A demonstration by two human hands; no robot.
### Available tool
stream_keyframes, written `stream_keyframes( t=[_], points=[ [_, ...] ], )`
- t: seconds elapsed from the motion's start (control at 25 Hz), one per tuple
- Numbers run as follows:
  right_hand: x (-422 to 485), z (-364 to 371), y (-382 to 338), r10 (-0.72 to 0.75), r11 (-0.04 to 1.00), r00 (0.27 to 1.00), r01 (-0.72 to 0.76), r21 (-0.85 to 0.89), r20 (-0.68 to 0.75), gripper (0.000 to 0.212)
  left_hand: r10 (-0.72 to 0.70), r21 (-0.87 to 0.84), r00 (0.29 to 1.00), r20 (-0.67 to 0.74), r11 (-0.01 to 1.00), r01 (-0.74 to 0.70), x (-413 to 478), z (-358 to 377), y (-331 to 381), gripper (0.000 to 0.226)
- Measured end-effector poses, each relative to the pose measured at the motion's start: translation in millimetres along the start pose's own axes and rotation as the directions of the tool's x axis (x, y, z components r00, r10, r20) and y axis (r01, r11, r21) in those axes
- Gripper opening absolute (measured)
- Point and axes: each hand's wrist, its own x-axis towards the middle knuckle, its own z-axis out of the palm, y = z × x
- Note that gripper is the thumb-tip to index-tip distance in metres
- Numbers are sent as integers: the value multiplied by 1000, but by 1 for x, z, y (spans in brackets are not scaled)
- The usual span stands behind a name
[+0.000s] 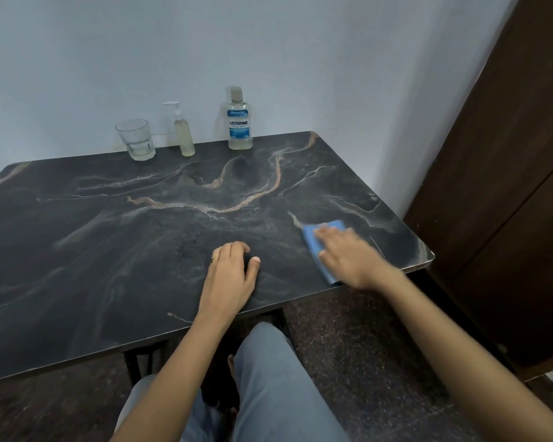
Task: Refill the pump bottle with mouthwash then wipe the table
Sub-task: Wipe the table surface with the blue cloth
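Three containers stand along the table's [109,250] far edge: a glass [136,140] with a little clear liquid, a pump bottle [185,135] nearly full of pale yellowish liquid, and a capped mouthwash bottle [239,122]. By the table's near right corner the right hand [348,256] presses straight fingers flat on a blue cloth [312,242]; the left hand [229,275] rests on the table, loosely curled, holding nothing

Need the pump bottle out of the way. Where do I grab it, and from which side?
Wrap the pump bottle round its slim straight body, mid-height, coming from the front. It stands upright by the wall, with a gap to the glass on its left and the mouthwash on its right. Skip the pump head: its spout juts left.
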Motion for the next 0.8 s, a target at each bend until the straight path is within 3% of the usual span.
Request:
stream_keyframes(
  t=[0.08, 0.16, 0.32, 0.44, 0.6, 0.72, 0.8],
  points=[
    [15, -10, 50, 243, 970, 970, -243, 15, 8, 55, 3, 18, 1000, -6, 1000, -3, 1, 2, 0, 26],
    [47, -16, 79, 387, 920, 921, -388, 46, 28, 57, 5, 22, 1000, -20, 1000, -5, 1, 3, 0, 26],
    [128, -19, 77, 451, 889, 889, -455, 54, 81, 60, -3, 22, 999, -39, 1000, 4, 2, 4, 0, 25],
    [171, -16, 30, 354, 931, 927, -362, 48, 125, 60, 9, 26, 999, -37, 1000, -8, 3, 4, 1, 24],
    [175, -4, -56, 65, 997, 992, -68, 25, 109, 57, 21, 24, 998, -58, 1000, -19, 4, 3, -1, 22],
    [137, 4, -100, -158, 987, 982, 159, 0, 105, 56, 33, 14, 995, -97, 999, -31, 3, 0, 3, 18],
    [95, 9, -114, -284, 959, 953, 284, 14, 104, 57, -16, -83, 990, -143, 997, 4, 1, -6, 3, 15]
  ],
)
